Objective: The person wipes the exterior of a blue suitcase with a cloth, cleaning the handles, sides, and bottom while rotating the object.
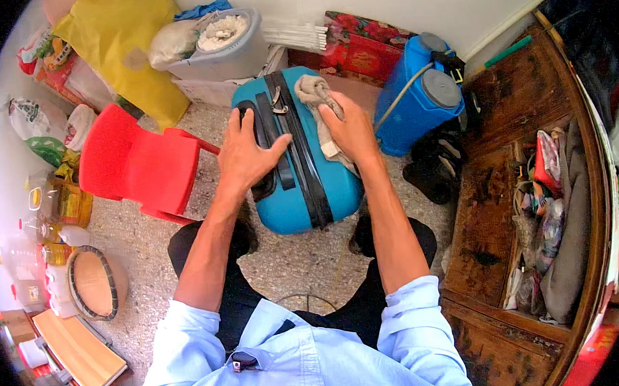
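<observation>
A teal hard-shell suitcase (336, 183) with black trim, a zipper and a black carry handle stands on the speckled floor between my feet. My left hand (248, 151) rests on its handle side, fingers spread over the black parts and thumb pointing towards the zipper; it grips nothing that I can see. My right hand (352, 131) holds a crumpled beige-grey cloth (313, 88) against the teal shell, right of the zipper. Part of the cloth hangs down beneath that hand towards the suitcase's near right edge. Two metal zipper pulls (278, 101) lie near the top.
A red plastic chair (148, 161) stands close on the left, a blue plastic tank sprayer (411, 105) on the right. Black shoes (432, 168) lie beside a dark wooden cabinet (484, 234). Behind the suitcase is a grey plastic tub (225, 67); bottles and a woven basket (92, 283) line the left wall.
</observation>
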`<state>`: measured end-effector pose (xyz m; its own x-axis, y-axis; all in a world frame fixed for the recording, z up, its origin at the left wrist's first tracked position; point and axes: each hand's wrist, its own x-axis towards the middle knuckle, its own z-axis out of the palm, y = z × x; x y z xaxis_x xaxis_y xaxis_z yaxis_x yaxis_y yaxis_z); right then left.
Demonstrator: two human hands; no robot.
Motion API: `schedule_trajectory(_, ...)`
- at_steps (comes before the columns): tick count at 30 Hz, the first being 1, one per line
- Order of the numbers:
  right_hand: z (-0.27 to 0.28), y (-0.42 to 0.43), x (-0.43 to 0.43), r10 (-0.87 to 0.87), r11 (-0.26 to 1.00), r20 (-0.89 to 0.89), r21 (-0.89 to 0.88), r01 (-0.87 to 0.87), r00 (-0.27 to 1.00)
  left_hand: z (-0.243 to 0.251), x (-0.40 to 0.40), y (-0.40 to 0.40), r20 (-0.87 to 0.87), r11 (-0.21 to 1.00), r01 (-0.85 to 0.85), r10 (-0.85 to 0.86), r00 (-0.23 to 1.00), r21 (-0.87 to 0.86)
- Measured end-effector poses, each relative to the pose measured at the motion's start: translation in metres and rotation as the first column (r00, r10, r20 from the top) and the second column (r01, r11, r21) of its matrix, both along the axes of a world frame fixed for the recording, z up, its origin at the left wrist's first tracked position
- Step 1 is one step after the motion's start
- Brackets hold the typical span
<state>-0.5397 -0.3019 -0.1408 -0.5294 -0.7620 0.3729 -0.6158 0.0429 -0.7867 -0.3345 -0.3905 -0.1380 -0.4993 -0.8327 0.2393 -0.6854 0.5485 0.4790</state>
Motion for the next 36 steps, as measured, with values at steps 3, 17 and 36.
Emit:
schedule_trajectory(3, -0.016, 0.017, -0.004, -0.027, 1.000, 0.088, 0.015, 0.025, 0.996, 0.000, -0.003, 0.003, 0.018, 1.000, 0.024, -0.024, 1.000, 0.014)
schedule_trajectory(17, -0.002, 0.061, -0.055, -0.111, 0.991, 0.102, 0.091, 0.102, 0.989, 0.014, 0.008, -0.075, -0.041, 0.781, 0.559, -0.572, 0.819, 0.277)
schedule_trajectory(36, 0.004, 0.054, -0.066, 0.162, 0.987, 0.502, -0.099, -0.130, 0.850, 0.010, 0.002, -0.083, 0.210, 0.909, 0.396, -0.365, 0.907, -0.127)
